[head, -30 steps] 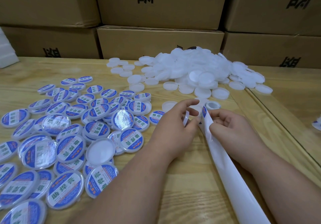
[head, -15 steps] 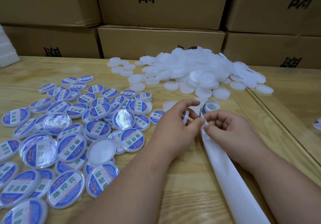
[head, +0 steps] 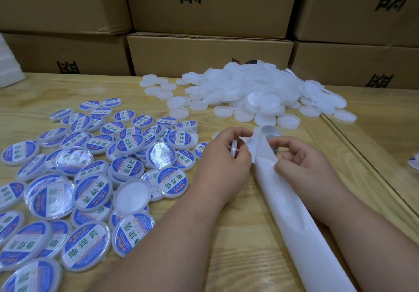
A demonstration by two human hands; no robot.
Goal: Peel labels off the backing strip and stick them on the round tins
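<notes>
My left hand (head: 223, 158) holds a plain white tin (head: 233, 150) on edge in its curled fingers. Its fingertips also pinch a label (head: 249, 143), which shows its white back and is lifted leftward off the backing strip (head: 292, 210). My right hand (head: 301, 162) pinches the strip's right edge just below the label. The strip runs from the small label roll (head: 269, 133) down to the lower right. Unlabelled white tins (head: 260, 92) are heaped behind the hands. Tins with blue labels (head: 90, 167) spread over the left.
The wooden table (head: 226, 235) has a seam (head: 353, 155) running along its right side. Stacked cardboard boxes (head: 208, 53) wall off the back edge. A white foam block (head: 9, 65) sits at the far left. One unlabelled tin (head: 132, 195) lies among the labelled ones.
The blue label at the strip's top end has been caught by my left fingertips and pulled left off the backing. My right hand slid slightly down the strip.
</notes>
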